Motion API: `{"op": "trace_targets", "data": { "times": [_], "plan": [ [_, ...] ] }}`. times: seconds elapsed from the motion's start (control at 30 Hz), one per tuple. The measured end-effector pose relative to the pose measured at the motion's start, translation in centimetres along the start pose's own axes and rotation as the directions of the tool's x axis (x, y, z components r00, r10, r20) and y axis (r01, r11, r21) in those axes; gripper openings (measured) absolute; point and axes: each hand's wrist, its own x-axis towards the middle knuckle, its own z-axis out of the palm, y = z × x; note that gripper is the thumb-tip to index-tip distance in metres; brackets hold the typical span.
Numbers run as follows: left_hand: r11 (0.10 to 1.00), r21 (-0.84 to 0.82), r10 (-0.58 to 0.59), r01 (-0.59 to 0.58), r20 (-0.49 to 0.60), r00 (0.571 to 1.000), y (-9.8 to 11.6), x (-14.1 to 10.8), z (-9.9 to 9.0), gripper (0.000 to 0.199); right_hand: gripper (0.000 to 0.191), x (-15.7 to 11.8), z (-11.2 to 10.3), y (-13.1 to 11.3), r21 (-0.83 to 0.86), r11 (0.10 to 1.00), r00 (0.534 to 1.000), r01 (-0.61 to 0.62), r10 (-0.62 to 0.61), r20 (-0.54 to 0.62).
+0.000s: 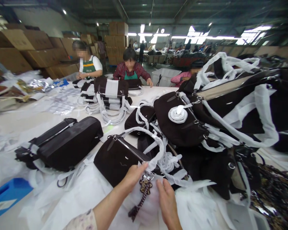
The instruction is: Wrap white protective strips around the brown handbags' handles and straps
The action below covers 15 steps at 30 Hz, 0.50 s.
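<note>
A dark handbag (120, 156) with a white-wrapped handle (161, 148) lies at the centre of the table. From its lower right end hangs a leopard-patterned charm (145, 188) with a dark tail, over thin white wrapping (150, 207). My left hand (133, 175) pinches at the bag's edge by the base of the handle, just above the charm; what lies between its fingertips is too small to name. Right of the charm, my right hand (166, 195) holds the edge of the thin white wrapping between thumb and fingers.
More dark bags (182, 131) are heaped to the right, beside a pile of patterned charms (276, 188). Two black bags (69, 145) and a blue container (11, 196) are at left. Across the table (86, 119), people work near stacked bags (111, 89).
</note>
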Motion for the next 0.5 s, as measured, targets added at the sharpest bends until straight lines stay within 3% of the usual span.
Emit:
{"op": "trace_targets", "data": {
  "times": [0.2, 0.37, 0.5],
  "plan": [
    [0.992, 0.129, 0.019, -0.008, -0.088, 0.996, -0.9, 1.2, 1.0, 0.030, 0.045, 1.1, 0.0, -0.9, 0.073, 0.995, 0.994, -0.069, 0.062, 0.090],
    [0.983, 0.161, 0.102, -0.088, -0.083, 0.991, -2.4, 0.6, 1.1, 0.028, 0.042, 0.8, 0.2, -0.9, -0.035, 0.999, 0.995, -0.036, 0.038, 0.088],
    [0.936, 0.330, 0.169, -0.123, -0.114, 0.979, -3.5, -0.2, 1.0, 0.025, 0.035, 0.5, 0.0, -0.2, -0.039, 0.997, 0.990, -0.060, 0.065, 0.129]
  ]
}}
